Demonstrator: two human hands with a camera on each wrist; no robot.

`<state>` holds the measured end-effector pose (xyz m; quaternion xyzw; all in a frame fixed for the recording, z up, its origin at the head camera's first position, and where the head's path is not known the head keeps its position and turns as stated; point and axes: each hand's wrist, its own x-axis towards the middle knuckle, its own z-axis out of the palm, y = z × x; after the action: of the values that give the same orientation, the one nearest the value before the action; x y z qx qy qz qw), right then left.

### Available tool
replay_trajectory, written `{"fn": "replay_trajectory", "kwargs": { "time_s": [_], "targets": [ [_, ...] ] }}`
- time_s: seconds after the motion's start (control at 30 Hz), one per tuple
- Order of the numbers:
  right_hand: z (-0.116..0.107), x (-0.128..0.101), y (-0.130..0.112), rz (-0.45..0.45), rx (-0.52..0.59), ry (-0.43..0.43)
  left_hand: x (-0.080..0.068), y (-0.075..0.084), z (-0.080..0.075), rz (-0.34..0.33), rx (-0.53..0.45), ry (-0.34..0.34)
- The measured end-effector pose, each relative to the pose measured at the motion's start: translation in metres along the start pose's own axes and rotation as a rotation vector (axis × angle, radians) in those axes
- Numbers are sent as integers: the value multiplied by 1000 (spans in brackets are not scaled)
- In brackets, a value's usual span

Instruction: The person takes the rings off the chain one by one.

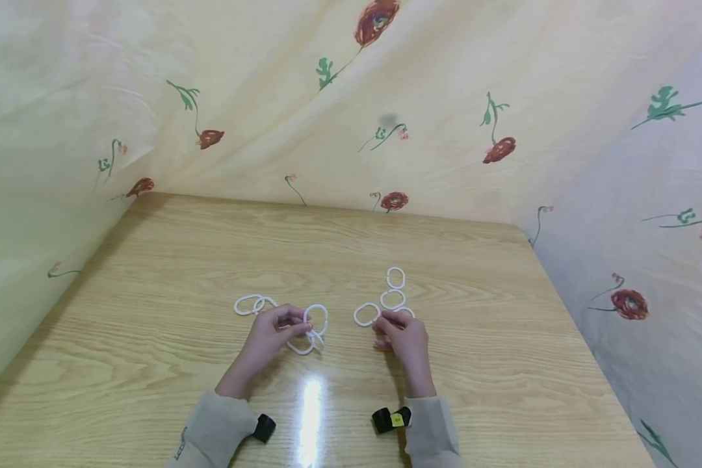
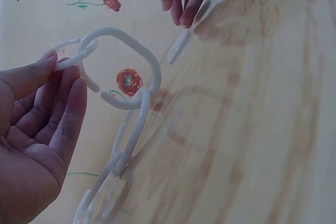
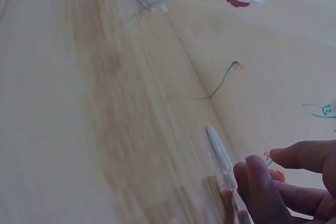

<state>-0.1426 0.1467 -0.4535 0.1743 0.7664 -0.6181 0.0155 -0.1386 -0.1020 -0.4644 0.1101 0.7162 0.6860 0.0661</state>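
Note:
My left hand (image 1: 275, 331) pinches a white plastic chain link (image 2: 79, 59) between thumb and fingertips. Hooked through it is a larger C-shaped link (image 2: 152, 61) with a small gap in its ring. More joined links (image 2: 134, 137) hang from that one and run down to the table, partly behind the hand in the head view. My right hand (image 1: 406, 335) is low over the loose white links on the right, its thumb and forefinger apart. Its fingertips reach the edge of one oval link (image 1: 355, 316), and another link (image 1: 408, 310) is partly covered by the hand.
Beyond the right hand, two loose links (image 1: 395, 268) (image 1: 393, 308) lie in a column on the wooden table (image 1: 474, 364). The chain's far end (image 1: 246, 297) lies left of the left hand. Flower-patterned cloth (image 1: 257, 130) stands behind and beside the table.

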Motion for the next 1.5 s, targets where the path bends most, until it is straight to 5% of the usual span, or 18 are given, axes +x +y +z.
{"fn": "replay_trajectory", "kwargs": {
  "time_s": [0.5,0.97,1.2,1.5],
  "targets": [
    [8,-1,-4,-60,-23,-54,1,0,1,3,-3,-1],
    [27,-29,-9,-467,-127,-230,-1,-2,2,-2,77,-54],
    [39,-41,-12,-625,-249,-199,-2,-3,0,20,92,-113],
    [42,-44,-10,-612,-107,-217,-5,-1,2,142,75,-192]
  ]
}}
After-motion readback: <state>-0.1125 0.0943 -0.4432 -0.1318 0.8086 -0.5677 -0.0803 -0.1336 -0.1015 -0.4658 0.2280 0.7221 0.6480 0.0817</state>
